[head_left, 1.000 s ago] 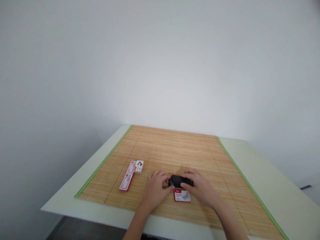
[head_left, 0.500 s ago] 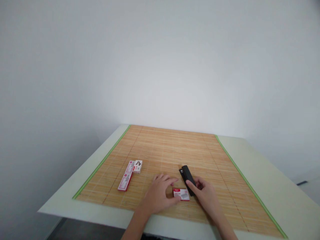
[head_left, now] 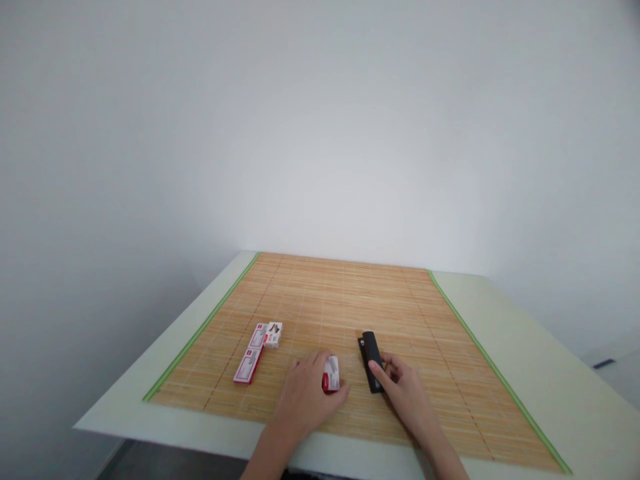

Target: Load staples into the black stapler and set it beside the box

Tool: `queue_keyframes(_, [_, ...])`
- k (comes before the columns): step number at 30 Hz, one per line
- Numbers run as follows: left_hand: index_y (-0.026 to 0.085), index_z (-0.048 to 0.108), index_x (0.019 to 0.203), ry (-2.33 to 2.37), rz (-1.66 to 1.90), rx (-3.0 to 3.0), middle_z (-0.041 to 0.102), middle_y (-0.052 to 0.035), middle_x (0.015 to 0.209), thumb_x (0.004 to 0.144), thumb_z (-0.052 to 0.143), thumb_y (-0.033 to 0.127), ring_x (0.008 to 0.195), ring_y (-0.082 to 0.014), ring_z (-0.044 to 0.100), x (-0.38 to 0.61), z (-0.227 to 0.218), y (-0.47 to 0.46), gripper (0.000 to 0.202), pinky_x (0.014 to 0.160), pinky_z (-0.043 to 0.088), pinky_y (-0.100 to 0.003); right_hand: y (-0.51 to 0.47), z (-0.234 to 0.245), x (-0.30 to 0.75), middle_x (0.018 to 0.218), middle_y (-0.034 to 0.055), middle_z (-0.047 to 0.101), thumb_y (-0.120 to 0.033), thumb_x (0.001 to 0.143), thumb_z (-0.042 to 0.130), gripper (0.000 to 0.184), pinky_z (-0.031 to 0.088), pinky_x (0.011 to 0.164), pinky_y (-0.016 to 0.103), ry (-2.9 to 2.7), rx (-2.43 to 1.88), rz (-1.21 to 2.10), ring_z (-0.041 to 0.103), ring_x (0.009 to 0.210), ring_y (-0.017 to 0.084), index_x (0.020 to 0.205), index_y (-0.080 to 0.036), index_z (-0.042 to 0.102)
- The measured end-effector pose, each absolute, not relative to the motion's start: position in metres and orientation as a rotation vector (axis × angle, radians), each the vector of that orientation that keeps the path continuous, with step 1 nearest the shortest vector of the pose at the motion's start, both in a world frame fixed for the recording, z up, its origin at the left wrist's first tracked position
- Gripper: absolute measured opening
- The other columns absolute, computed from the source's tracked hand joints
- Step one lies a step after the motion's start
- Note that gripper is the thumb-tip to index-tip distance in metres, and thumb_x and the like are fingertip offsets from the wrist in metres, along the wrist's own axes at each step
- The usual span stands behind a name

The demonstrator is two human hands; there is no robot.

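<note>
A small red and white box [head_left: 332, 373], likely of staples, is held in my left hand [head_left: 307, 393], fingers over its far side and thumb at the near end. To the right, my right hand [head_left: 403, 390] grips the near part of a black stapler [head_left: 372, 357], thumb on top and fingers along its right side. The stapler lies on the bamboo mat, pointing away from me. Part of the box is hidden behind my left fingers.
Left on the bamboo mat [head_left: 340, 300] lie two flat red and white boxes [head_left: 249, 365] in a line. A smaller white box [head_left: 273, 335] with a stapler picture touches them. The white table [head_left: 475, 300] meets a wall behind.
My left hand has closed on the small box, turned it upright and moved it left, away from the stapler. My right hand and the stapler have turned slightly.
</note>
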State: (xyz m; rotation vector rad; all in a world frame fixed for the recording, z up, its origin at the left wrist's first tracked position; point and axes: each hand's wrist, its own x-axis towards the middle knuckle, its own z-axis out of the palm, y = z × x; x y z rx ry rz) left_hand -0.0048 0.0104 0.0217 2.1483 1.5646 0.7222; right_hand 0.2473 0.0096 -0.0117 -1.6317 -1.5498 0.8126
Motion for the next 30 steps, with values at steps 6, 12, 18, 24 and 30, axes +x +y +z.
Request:
queue_keyframes(6, [0.031, 0.062, 0.127, 1.341, 0.558, 2.182, 0.069, -0.0036, 0.123, 0.071, 0.084, 0.045, 0.110, -0.0306, 0.063, -0.021, 0.031, 0.015, 0.062, 0.098, 0.041, -0.042, -0.003, -0.010, 0.244, 0.063, -0.0027, 0.056, -0.070, 0.095, 0.054, 0.053, 0.035, 0.051, 0.026, -1.482, -1.495, 1.093, 0.050, 0.053, 0.014, 0.097, -0.019, 0.067])
queue_keyframes(12, [0.031, 0.064, 0.122, 1.215, 0.598, 2.277, 0.066, -0.0026, 0.117, 0.067, 0.086, 0.041, 0.110, -0.0286, 0.061, 0.001, 0.028, 0.011, 0.060, 0.101, 0.040, -0.040, -0.021, -0.011, 0.224, 0.061, -0.0046, 0.053, -0.068, 0.097, 0.054, 0.050, 0.032, 0.047, 0.025, -1.431, -1.443, 1.168, 0.044, 0.047, 0.011, 0.099, -0.018, 0.065])
queue_keyframes(18, [0.032, 0.064, 0.123, 1.194, 0.632, 2.235, 0.065, -0.0014, 0.117, 0.064, 0.086, 0.038, 0.110, -0.0274, 0.060, 0.007, 0.025, 0.008, 0.063, 0.102, 0.040, -0.039, -0.024, -0.015, 0.220, 0.064, -0.0019, 0.056, -0.063, 0.098, 0.056, 0.046, 0.039, 0.056, 0.027, -1.479, -1.429, 1.038, 0.055, 0.060, 0.016, 0.098, -0.018, 0.067])
queue_keyframes(24, [0.032, 0.062, 0.131, 1.224, 0.621, 2.237, 0.066, -0.0043, 0.124, 0.064, 0.088, 0.037, 0.116, -0.0305, 0.059, 0.009, 0.019, 0.009, 0.072, 0.106, 0.039, -0.043, -0.022, -0.011, 0.222, 0.063, -0.0011, 0.058, -0.065, 0.097, 0.056, 0.050, 0.040, 0.057, 0.028, -1.487, -1.428, 1.054, 0.056, 0.059, 0.017, 0.098, -0.017, 0.068])
queue_keyframes(30, [0.029, 0.050, 0.146, 1.313, 0.648, 2.184, 0.067, -0.0074, 0.128, 0.074, 0.082, 0.058, 0.109, -0.0288, 0.063, -0.019, 0.031, 0.008, 0.083, 0.094, 0.046, -0.040, -0.021, -0.019, 0.229, 0.059, -0.0039, 0.055, -0.073, 0.096, 0.051, 0.063, 0.035, 0.051, 0.027, -1.326, -1.418, 1.107, 0.050, 0.053, 0.017, 0.125, -0.018, 0.061])
